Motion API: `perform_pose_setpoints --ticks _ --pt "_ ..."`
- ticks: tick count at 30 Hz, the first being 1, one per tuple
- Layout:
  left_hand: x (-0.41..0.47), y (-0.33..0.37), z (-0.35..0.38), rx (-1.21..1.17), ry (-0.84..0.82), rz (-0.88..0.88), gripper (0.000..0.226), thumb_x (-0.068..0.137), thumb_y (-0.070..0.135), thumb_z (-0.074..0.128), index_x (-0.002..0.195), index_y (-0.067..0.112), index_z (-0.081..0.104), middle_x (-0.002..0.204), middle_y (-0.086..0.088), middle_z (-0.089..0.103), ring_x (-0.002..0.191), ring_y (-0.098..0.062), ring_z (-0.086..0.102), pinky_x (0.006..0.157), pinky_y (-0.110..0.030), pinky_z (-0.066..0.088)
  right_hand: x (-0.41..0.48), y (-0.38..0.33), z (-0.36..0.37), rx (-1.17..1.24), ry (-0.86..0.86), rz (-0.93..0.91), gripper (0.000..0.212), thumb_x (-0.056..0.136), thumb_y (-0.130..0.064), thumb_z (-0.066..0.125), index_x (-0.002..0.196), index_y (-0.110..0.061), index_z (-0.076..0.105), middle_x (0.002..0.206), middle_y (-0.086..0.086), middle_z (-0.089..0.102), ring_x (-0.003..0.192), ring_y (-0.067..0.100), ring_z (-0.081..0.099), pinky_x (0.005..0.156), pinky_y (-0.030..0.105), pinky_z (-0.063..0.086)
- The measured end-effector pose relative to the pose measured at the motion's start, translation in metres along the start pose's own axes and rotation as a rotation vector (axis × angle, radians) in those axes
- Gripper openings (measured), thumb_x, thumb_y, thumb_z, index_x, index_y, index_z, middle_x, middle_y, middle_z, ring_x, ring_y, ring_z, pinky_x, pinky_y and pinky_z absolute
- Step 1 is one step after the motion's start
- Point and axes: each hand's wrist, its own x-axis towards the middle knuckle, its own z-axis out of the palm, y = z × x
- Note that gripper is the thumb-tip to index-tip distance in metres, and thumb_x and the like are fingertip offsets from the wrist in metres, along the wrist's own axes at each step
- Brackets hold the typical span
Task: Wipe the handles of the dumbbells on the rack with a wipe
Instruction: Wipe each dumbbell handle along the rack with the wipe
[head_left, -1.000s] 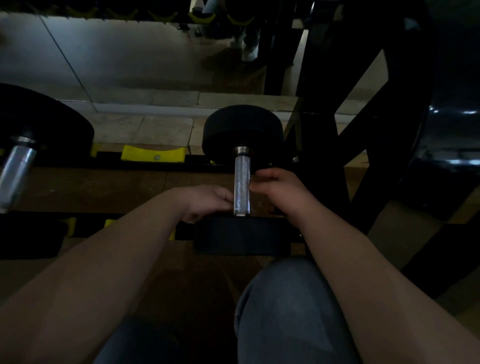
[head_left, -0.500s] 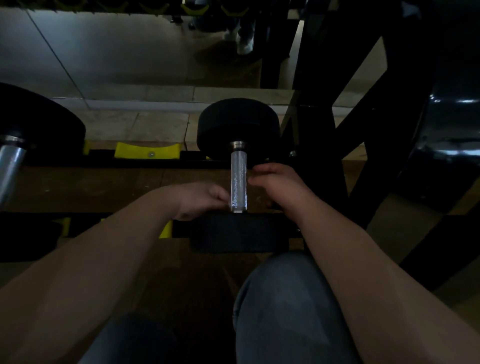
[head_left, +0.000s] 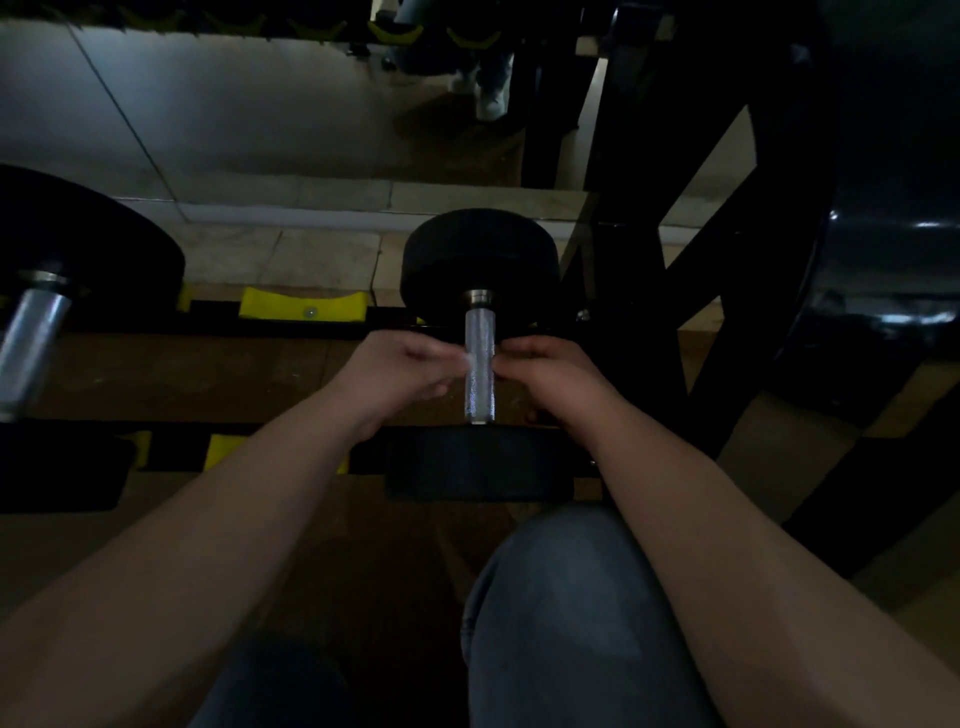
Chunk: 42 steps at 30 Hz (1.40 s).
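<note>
A black dumbbell lies on the rack with its knurled chrome handle pointing away from me. My left hand is on the handle's left side, fingers curled, pinching a small pale bit of wipe against the metal. My right hand is on the handle's right side, fingers curled in toward it. Most of the wipe is hidden in the dark under the handle. The dumbbell's near head sits just below my wrists.
A larger dumbbell with a smooth chrome handle lies at the left. Yellow cradles mark a vacant slot on the black rack rails. A black rack upright stands close on the right. My knee is below.
Both hands have slid along the handle from its near end toward the middle, the left hand farther than the right. The dumbbell has stayed in place.
</note>
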Motion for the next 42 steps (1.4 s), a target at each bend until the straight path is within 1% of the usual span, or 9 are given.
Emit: perform_pose_setpoints --ticks 5,9,14,20,26,32,35,39,42 --pt "-0.014 0.002 0.003 0.352 -0.064 0.105 0.008 0.076 0.035 0.084 0.082 0.035 0.08 0.082 0.019 0.075 0.083 0.003 0.068 0.083 -0.027 0.052 -0.002 0.001 0.001 -0.047 -0.03 -0.007 0.008 0.093 -0.032 0.07 0.098 -0.036 0.067 0.105 -0.005 0.072 0.099 0.019 0.068 0.073 0.035 0.056" --pt "-0.01 -0.005 0.01 0.26 0.043 0.139 0.007 0.079 0.036 0.082 0.085 0.034 0.078 0.083 0.016 0.075 0.083 0.0 0.069 0.086 -0.036 0.059 -0.001 0.004 0.006 -0.103 -0.004 -0.07 0.024 0.096 -0.029 0.066 0.119 -0.024 0.07 0.107 -0.005 0.072 0.102 0.015 0.068 0.081 0.029 0.052" --pt "-0.012 -0.005 0.017 0.184 0.184 0.112 0.008 0.085 0.035 0.077 0.092 0.031 0.077 0.083 0.013 0.073 0.074 -0.002 0.067 0.076 -0.027 0.055 -0.004 -0.002 0.009 -0.237 0.072 -0.109 0.029 0.094 -0.031 0.067 0.122 -0.023 0.07 0.116 -0.004 0.071 0.107 0.011 0.065 0.099 0.033 0.051" --pt "-0.008 -0.001 0.017 0.208 0.189 0.139 0.006 0.088 0.031 0.075 0.092 0.026 0.075 0.078 0.011 0.073 0.068 0.0 0.068 0.071 -0.022 0.054 -0.003 -0.001 0.007 -0.231 0.075 -0.126 0.031 0.092 -0.033 0.069 0.122 -0.028 0.072 0.116 -0.008 0.072 0.106 0.007 0.065 0.096 0.029 0.052" --pt "0.019 0.021 0.018 0.234 0.276 0.148 0.004 0.087 0.031 0.074 0.091 0.029 0.075 0.085 0.012 0.074 0.082 -0.004 0.071 0.086 -0.031 0.058 -0.003 -0.001 0.006 -0.115 0.074 -0.15 0.025 0.091 -0.021 0.071 0.116 -0.022 0.075 0.101 -0.009 0.072 0.094 0.004 0.066 0.081 0.018 0.046" --pt "-0.012 0.026 0.011 0.523 -0.125 0.078 0.006 0.081 0.032 0.081 0.078 0.035 0.077 0.079 0.02 0.074 0.078 0.008 0.067 0.08 -0.022 0.052 -0.005 0.005 0.008 -0.01 0.039 -0.098 0.047 0.081 -0.026 0.075 0.128 -0.029 0.069 0.12 -0.012 0.071 0.108 0.002 0.065 0.097 0.024 0.051" --pt "-0.013 0.024 0.015 0.53 -0.005 0.107 0.002 0.085 0.035 0.077 0.083 0.035 0.076 0.083 0.019 0.074 0.083 0.008 0.067 0.077 -0.016 0.048 -0.007 0.003 0.007 0.012 0.009 -0.096 0.047 0.086 -0.012 0.069 0.129 -0.03 0.068 0.111 -0.014 0.071 0.101 0.001 0.067 0.085 0.015 0.051" --pt "-0.007 0.017 0.026 0.373 0.23 0.058 0.01 0.09 0.037 0.07 0.094 0.03 0.076 0.089 0.015 0.074 0.088 0.001 0.068 0.075 -0.018 0.047 -0.011 0.001 0.007 0.021 -0.017 -0.125 0.048 0.084 -0.013 0.07 0.129 -0.029 0.069 0.102 -0.015 0.074 0.093 -0.002 0.069 0.092 0.028 0.057" --pt "-0.004 0.009 0.026 0.36 0.224 0.042 0.009 0.09 0.038 0.07 0.093 0.031 0.075 0.09 0.014 0.074 0.088 -0.002 0.069 0.081 -0.026 0.053 -0.013 -0.004 0.005 0.012 -0.019 -0.109 0.049 0.087 -0.011 0.069 0.132 -0.03 0.066 0.089 -0.016 0.072 0.072 -0.008 0.065 0.071 0.012 0.053"
